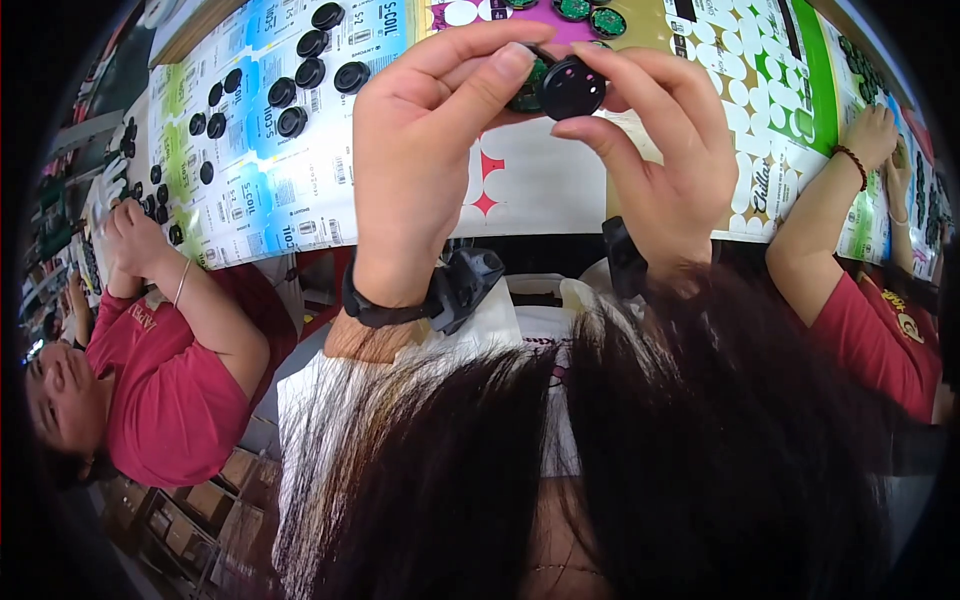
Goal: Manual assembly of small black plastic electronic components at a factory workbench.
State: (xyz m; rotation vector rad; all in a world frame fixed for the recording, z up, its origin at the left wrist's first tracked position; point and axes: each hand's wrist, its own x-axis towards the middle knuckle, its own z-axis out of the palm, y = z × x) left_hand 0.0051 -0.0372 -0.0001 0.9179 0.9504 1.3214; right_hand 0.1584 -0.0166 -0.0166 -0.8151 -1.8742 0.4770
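Observation:
Both hands are raised over the far side of the table, their fingertips meeting. My left hand [405, 160] pinches a round black part with a green circuit board [527, 92] between thumb and fingers; much of it is hidden. Between the thumb and fingers of my right hand [675, 140] is a glossy black round disc [572, 88], tilted and overlapping the green part. Whether the two pieces are joined, I cannot tell. Just beyond the fingers lie several round green circuit boards [607, 22] in black rims.
Several black round parts [311, 74] lie on the printed sheets [310, 180] covering the table, left of my hands. A wooden edge [205, 28] runs along the back left. Co-workers in red shirts sit on the left [190, 390] and right [850, 330], hands at the table.

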